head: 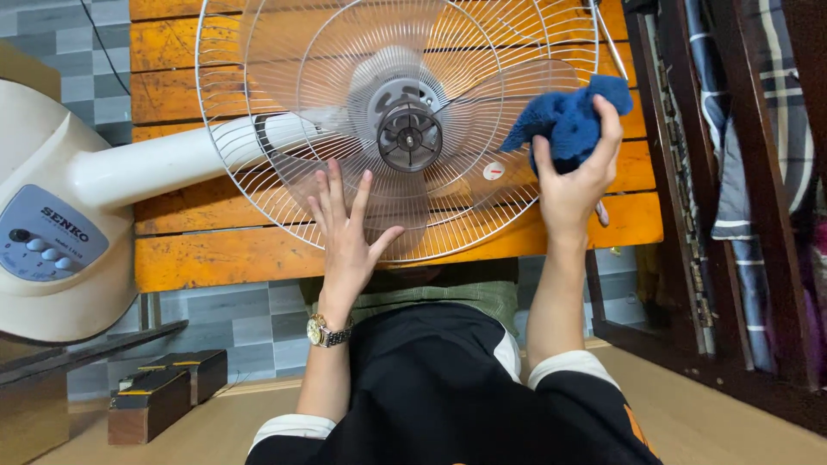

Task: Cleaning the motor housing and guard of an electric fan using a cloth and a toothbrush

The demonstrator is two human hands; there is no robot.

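While pinched by right hand (575, 185), blue cloth (564, 116) above.

The fan (396, 120) lies on the counter (198, 250), its base (52, 232) at nine o'clock, the cloth (568, 116) at three o'clock.

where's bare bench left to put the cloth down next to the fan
Bare orange wooden bench shows left of the round wire fan guard, above the white fan neck, and along the front slat. It is crowded by the left hand and right hand with the blue cloth.
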